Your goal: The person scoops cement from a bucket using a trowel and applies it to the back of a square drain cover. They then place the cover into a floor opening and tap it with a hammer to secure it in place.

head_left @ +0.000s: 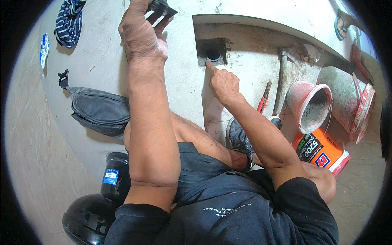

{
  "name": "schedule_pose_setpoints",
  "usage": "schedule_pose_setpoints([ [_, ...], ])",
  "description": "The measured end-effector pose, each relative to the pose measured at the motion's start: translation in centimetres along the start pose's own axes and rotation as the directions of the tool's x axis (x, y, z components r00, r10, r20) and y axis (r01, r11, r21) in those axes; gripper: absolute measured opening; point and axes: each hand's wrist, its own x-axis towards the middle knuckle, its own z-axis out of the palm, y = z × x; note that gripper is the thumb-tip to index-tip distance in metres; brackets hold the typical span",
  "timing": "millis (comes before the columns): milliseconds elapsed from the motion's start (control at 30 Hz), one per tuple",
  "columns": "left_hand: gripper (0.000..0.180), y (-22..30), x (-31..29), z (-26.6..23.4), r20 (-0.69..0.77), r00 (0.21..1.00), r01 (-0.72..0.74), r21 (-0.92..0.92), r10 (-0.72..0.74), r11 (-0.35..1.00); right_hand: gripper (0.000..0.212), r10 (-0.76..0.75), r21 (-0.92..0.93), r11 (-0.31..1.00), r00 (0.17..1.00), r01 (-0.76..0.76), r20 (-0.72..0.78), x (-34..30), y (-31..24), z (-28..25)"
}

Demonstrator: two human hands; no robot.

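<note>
Black pipe elbow (87, 214) with blue-white label, dark waist bag (100, 108), left hand (143, 36) gripping dark angular piece (166, 10) at top edge, right hand (225, 85) holding nothing, index fingertip at round pipe opening (213, 54), then hammer (281, 79), grimy bucket (297, 98), orange tub (320, 148) with printed label.

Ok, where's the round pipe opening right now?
In the head view, the round pipe opening is at upper centre, inside the square cutout in the larger recess, with the extended index fingertip of the right hand at its lower-left edge.
</note>
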Motion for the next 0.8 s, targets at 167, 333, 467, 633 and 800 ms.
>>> schedule_pose_setpoints([
  [167, 0.056, -0.1, 0.0, 0.0, 0.006, 1.0, -0.003, 0.002, 0.003, 1.0, 0.045, -0.042, 0.167, 0.985, 0.996, 0.053, -0.074, 0.6, 0.1, 0.9],
  [333, 0.058, 0.1, -0.1, 0.0, -0.002, 1.0, -0.011, 0.008, 0.012, 1.0, 0.042, -0.045, 0.141, 0.989, 0.998, 0.052, -0.048, 0.5, -0.1, 1.3],
  [467, 0.059, -0.1, -0.1, 0.5, 0.007, 1.0, -0.013, 0.005, 0.013, 1.0, 0.045, -0.058, 0.309, 0.944, 0.981, 0.115, -0.187, 0.3, 0.8, 3.2],
  [633, 0.061, -0.2, 0.0, 0.2, 0.0, 1.0, -0.025, 0.011, 0.025, 1.0, 0.046, -0.06, 0.303, 0.947, 0.986, 0.105, -0.153, 0.1, 0.2, 2.2],
  [800, 0.063, -0.2, -0.2, -0.4, -0.008, 0.998, -0.056, 0.024, 0.057, 0.998, 0.044, -0.019, 0.209, 0.976, 0.983, 0.057, -0.18, -0.6, 0.8, 1.1],
])
